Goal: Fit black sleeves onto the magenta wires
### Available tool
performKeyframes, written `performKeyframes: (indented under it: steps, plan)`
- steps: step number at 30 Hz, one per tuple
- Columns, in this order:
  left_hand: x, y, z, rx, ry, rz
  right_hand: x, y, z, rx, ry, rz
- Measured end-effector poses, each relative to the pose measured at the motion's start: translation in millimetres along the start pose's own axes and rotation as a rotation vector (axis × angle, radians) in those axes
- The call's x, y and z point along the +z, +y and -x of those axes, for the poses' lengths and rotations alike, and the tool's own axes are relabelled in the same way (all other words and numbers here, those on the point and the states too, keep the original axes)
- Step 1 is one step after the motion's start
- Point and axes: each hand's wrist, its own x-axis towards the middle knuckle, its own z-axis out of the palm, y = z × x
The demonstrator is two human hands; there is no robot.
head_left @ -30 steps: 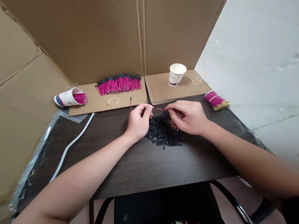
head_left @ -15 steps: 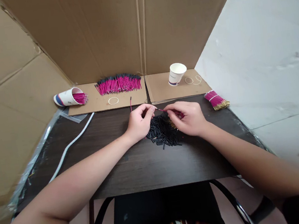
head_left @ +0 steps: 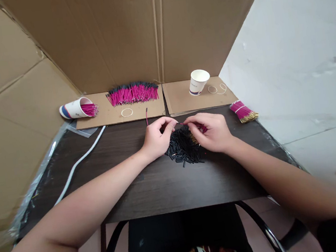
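My left hand (head_left: 157, 138) and my right hand (head_left: 210, 130) meet over a pile of small black tubes (head_left: 183, 148) on the dark table (head_left: 164, 185). The left fingers pinch one end of a thin pink wire (head_left: 180, 123). My right hand pinches its other end and also holds a small bunch of pink wires with gold tips (head_left: 197, 134). A single pink wire (head_left: 147, 116) sticks up just behind my left hand.
Cardboard sheets (head_left: 141, 111) at the back carry a row of pink wires (head_left: 132, 94), a tipped paper cup with wires (head_left: 76, 109), an upright paper cup (head_left: 198, 82) and rubber bands (head_left: 127, 113). A tied wire bundle (head_left: 242, 112) lies right. A white cable (head_left: 76, 166) runs left. Cardboard walls surround the table.
My hands have drawn a little closer together over the black tubes; the pink wire between them looks shorter. Nothing else moved.
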Motion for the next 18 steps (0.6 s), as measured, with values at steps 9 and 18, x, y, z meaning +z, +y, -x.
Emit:
performKeyframes:
  steps: [9, 18]
  plan:
    - [-0.4, 0.1, 0.3, -0.018, -0.001, 0.003, -0.8, -0.4, -1.7, 0.002, 0.009, 0.008]
    - [-0.5, 1.5, 1.0, -0.01, 0.006, -0.002, -2.0, -1.1, -2.7, 0.006, 0.016, 0.007]
